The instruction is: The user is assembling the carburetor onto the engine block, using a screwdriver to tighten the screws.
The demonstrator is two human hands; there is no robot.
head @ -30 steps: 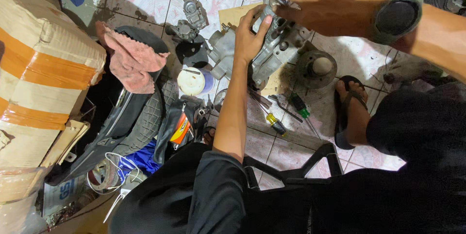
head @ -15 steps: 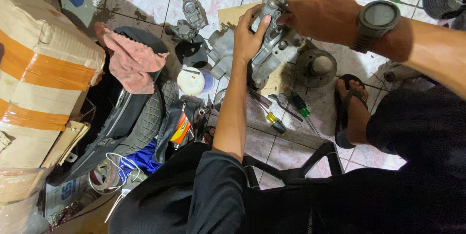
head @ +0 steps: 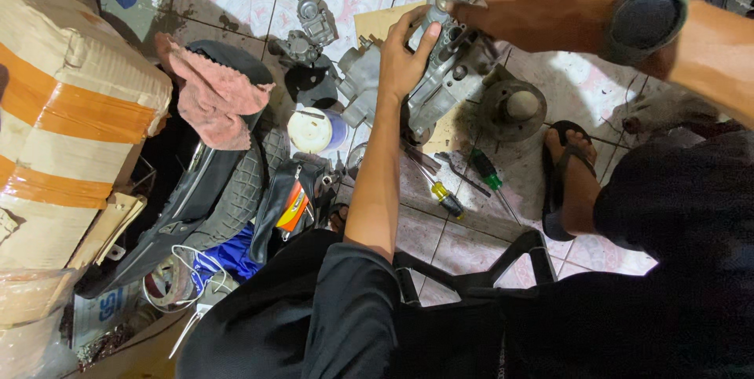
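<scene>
A grey metal engine casing [head: 446, 80] stands tilted on the tiled floor in front of me. My left hand [head: 402, 58] grips its left side, fingers wrapped over the edge. My right hand [head: 542, 0], with a dark watch [head: 648, 14] on the wrist, closes on a small round part [head: 444, 3] at the casing's top. A round metal hub [head: 513, 106] lies just right of the casing. Two screwdrivers, one with a yellow handle [head: 448, 200] and one with a green handle [head: 487, 172], rest on the floor below it.
A taped cardboard box [head: 67, 124] fills the left side. A pink rag [head: 216, 96] drapes over a black seat and tyre [head: 239, 183]. More metal parts [head: 310, 29], a white round tub [head: 312, 129] and my sandalled foot [head: 569, 175] crowd the floor.
My right hand has shifted along the top of the casing and now grips the small round part there. My left hand has kept its hold on the casing's side.
</scene>
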